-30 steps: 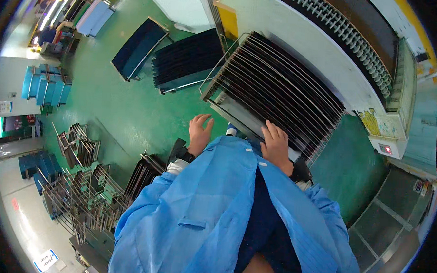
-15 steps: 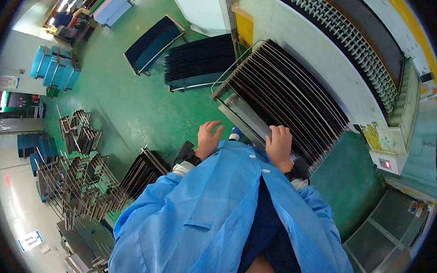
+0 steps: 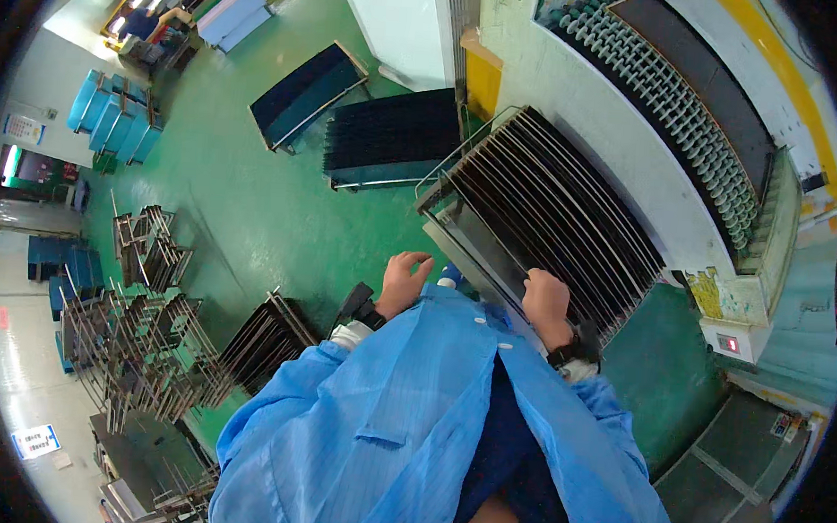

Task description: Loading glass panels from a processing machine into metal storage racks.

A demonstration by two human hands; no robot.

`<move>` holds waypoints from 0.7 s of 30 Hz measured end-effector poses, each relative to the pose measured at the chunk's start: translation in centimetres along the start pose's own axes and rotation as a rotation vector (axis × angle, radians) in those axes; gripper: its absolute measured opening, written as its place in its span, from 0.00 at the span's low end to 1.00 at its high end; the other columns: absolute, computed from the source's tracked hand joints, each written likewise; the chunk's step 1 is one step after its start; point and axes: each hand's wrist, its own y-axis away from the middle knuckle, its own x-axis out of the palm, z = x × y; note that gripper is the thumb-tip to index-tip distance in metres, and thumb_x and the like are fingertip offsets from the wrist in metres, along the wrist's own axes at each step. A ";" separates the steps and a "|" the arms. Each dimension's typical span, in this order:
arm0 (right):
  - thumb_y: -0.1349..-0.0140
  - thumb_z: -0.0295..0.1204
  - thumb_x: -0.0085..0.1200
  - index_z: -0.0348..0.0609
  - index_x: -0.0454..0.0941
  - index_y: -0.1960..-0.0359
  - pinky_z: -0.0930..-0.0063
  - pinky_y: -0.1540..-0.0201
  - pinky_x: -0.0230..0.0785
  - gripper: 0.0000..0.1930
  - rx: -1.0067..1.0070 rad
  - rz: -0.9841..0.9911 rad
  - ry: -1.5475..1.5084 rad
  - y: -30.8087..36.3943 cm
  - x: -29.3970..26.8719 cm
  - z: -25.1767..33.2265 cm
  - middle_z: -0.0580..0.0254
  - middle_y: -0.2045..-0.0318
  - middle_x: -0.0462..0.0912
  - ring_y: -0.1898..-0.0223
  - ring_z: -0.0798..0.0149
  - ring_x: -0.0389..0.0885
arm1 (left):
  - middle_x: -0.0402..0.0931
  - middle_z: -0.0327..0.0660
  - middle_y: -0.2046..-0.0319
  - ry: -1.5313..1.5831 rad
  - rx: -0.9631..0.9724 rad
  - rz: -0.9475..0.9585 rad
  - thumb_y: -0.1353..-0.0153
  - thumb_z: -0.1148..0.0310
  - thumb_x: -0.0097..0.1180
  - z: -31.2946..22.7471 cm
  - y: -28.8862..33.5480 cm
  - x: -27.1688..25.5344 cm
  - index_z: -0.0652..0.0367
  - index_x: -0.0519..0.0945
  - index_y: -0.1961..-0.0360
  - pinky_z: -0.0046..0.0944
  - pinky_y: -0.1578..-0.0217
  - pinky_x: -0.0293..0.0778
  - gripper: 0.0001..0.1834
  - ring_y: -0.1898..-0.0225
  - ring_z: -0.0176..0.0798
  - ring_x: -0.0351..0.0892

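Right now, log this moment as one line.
left hand: nothing visible held | right hand: overlaps slatted rack in view, contact unclear | rollers: beyond rack

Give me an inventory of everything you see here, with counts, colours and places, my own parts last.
slotted metal rack: one, dark with pale rods, ahead of the right hand
long roller machine: one, whitish with grey rollers, upper right
small control box: one, white with red display, right
low carts: two, black and blue, upper centre
boxy stacked containers: several, blue, left
metal-rod racks: several, brownish grey, left
framed panel: one, grey, lower right
co-worker: one, dark top, upper left
painted floor: one, green, centre
buttoned jacket: one, blue, bottom centre
left hand: one, bare, left of the rack
right hand: one, bare, at the rack's near side, contact unclear
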 end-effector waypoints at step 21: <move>0.44 0.26 0.62 0.36 0.81 0.70 0.79 0.68 0.61 0.05 0.470 -0.607 -1.006 -4.8 -23.4 -4.0 0.72 0.75 0.77 0.73 0.76 0.70 | 0.77 0.51 0.49 0.568 -0.211 0.811 0.39 0.48 0.61 -10.9 -9.3 1.9 0.69 0.72 0.41 0.43 0.49 0.73 0.36 0.48 0.44 0.77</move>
